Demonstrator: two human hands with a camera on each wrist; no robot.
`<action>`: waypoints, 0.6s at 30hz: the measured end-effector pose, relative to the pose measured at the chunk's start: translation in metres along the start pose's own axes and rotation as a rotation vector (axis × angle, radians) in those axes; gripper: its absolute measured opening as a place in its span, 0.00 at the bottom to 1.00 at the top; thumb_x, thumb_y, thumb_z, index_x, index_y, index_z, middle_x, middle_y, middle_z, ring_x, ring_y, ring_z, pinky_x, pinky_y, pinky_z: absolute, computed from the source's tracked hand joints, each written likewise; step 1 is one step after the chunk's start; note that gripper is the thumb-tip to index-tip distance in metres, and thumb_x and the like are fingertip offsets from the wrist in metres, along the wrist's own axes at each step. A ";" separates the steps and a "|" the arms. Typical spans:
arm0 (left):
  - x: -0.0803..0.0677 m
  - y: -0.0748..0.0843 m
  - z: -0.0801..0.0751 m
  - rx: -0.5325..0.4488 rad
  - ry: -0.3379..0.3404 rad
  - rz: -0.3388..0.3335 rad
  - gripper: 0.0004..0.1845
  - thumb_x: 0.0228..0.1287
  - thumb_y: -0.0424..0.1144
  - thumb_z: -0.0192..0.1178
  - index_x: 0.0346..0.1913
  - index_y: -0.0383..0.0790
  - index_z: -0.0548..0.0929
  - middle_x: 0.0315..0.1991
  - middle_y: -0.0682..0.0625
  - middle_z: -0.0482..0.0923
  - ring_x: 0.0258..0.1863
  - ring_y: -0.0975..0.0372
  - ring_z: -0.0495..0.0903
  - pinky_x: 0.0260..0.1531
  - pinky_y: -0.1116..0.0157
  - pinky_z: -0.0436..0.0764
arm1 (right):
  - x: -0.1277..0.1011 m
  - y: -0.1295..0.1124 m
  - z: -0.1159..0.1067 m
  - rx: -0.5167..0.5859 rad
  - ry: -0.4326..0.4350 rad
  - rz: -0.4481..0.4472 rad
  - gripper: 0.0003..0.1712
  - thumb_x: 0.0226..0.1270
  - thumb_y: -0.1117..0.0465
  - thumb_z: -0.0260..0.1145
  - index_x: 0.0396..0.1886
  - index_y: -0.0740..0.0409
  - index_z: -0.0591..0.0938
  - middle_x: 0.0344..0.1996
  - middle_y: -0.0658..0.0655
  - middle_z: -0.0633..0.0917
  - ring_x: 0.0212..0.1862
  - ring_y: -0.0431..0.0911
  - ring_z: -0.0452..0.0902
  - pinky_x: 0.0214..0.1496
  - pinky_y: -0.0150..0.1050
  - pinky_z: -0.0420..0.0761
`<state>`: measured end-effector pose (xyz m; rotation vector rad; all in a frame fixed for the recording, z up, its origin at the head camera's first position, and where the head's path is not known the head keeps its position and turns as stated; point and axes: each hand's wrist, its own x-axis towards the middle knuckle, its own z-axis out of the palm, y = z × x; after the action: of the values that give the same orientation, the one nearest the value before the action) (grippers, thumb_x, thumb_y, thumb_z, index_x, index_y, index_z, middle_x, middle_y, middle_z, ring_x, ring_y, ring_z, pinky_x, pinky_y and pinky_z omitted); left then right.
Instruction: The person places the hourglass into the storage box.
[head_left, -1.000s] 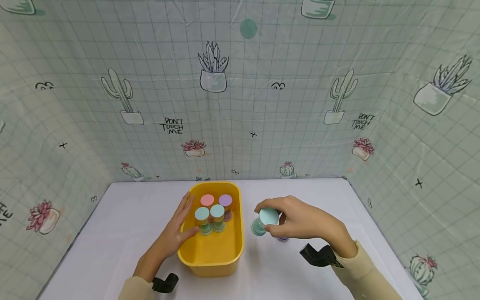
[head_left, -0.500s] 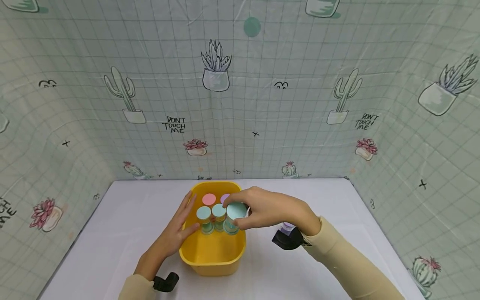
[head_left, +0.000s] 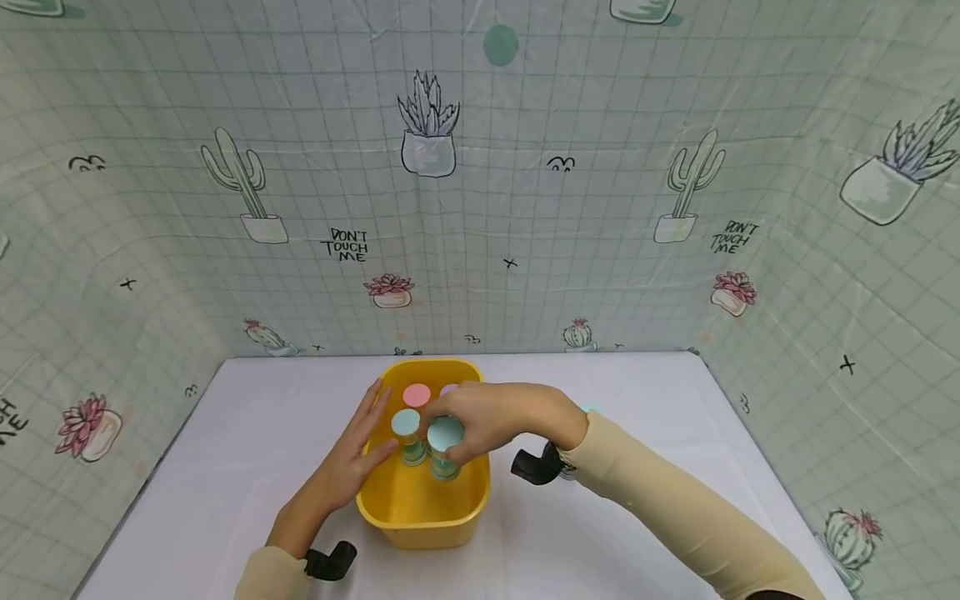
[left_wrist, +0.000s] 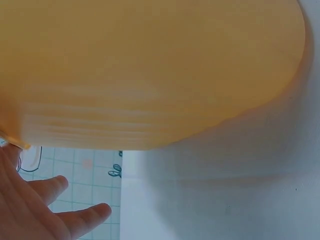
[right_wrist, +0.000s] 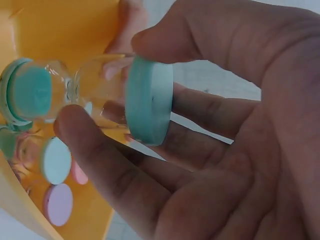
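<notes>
Inside the yellow bin [head_left: 420, 508], a small clear jar [head_left: 444, 450] with a teal lid is gripped by the right hand [head_left: 491, 417], whose fingers and thumb are curled round the lid and glass. In the right wrist view the jar [right_wrist: 100, 90] is seen on its side in the grip, lid [right_wrist: 149, 100] toward the palm, with the thumb [right_wrist: 100, 155] below and the fingers above. The jar is held over the middle of the bin, just right of another teal-lidded jar [head_left: 406, 427]. A pink-lidded jar [head_left: 416, 394] stands farther back, and a purple lid [head_left: 448, 388] is partly hidden behind the right hand. Whether a further jar stands under that hand cannot be told.

The left hand [head_left: 352, 454] is laid flat against the bin's left wall, fingers straight and spread, with the fingertips over the rim; nothing is held by it. In the left wrist view the bin wall [left_wrist: 150, 75] fills most of the frame, with the fingers [left_wrist: 85, 217] at the lower left.

The bin is set near the middle of the white counter [head_left: 247, 433]. A patterned backdrop [head_left: 480, 208] with cactus drawings encloses the far side and both flanks. Black wrist straps [head_left: 532, 467] are worn on both arms.
</notes>
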<state>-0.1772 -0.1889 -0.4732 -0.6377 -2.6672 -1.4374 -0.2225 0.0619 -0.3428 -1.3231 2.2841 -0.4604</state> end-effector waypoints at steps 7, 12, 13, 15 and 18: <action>0.001 0.002 -0.002 0.008 -0.014 -0.007 0.39 0.76 0.39 0.56 0.83 0.38 0.52 0.85 0.38 0.37 0.81 0.35 0.42 0.73 0.27 0.46 | 0.023 0.007 0.002 -0.029 -0.072 0.032 0.17 0.63 0.61 0.71 0.52 0.53 0.86 0.43 0.44 0.86 0.41 0.37 0.78 0.46 0.26 0.80; 0.000 0.002 -0.011 0.097 -0.084 -0.032 0.39 0.72 0.47 0.61 0.82 0.48 0.59 0.85 0.42 0.37 0.81 0.34 0.44 0.69 0.24 0.52 | 0.035 0.011 0.008 0.001 -0.118 0.105 0.19 0.64 0.61 0.73 0.55 0.54 0.85 0.44 0.45 0.84 0.35 0.39 0.79 0.40 0.28 0.83; 0.000 0.001 -0.013 0.116 -0.096 -0.032 0.39 0.71 0.48 0.61 0.81 0.50 0.60 0.85 0.43 0.37 0.81 0.34 0.45 0.68 0.24 0.53 | 0.037 0.012 0.010 0.014 -0.125 0.121 0.20 0.64 0.61 0.73 0.56 0.54 0.85 0.43 0.45 0.83 0.33 0.39 0.79 0.38 0.28 0.83; 0.001 -0.001 -0.016 0.146 -0.111 -0.020 0.39 0.70 0.51 0.62 0.81 0.54 0.61 0.85 0.44 0.38 0.81 0.35 0.46 0.67 0.23 0.55 | 0.040 0.013 0.014 0.041 -0.138 0.151 0.20 0.65 0.61 0.73 0.56 0.52 0.85 0.42 0.45 0.82 0.28 0.39 0.79 0.34 0.30 0.85; 0.001 -0.005 -0.017 0.155 -0.115 0.003 0.39 0.69 0.50 0.63 0.80 0.56 0.61 0.85 0.44 0.38 0.81 0.35 0.46 0.66 0.23 0.55 | 0.045 0.013 0.018 0.060 -0.156 0.164 0.19 0.65 0.61 0.73 0.56 0.50 0.85 0.42 0.45 0.81 0.24 0.40 0.78 0.31 0.30 0.85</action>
<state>-0.1828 -0.2049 -0.4674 -0.7310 -2.8269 -1.2119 -0.2417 0.0280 -0.3747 -1.0923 2.2097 -0.3546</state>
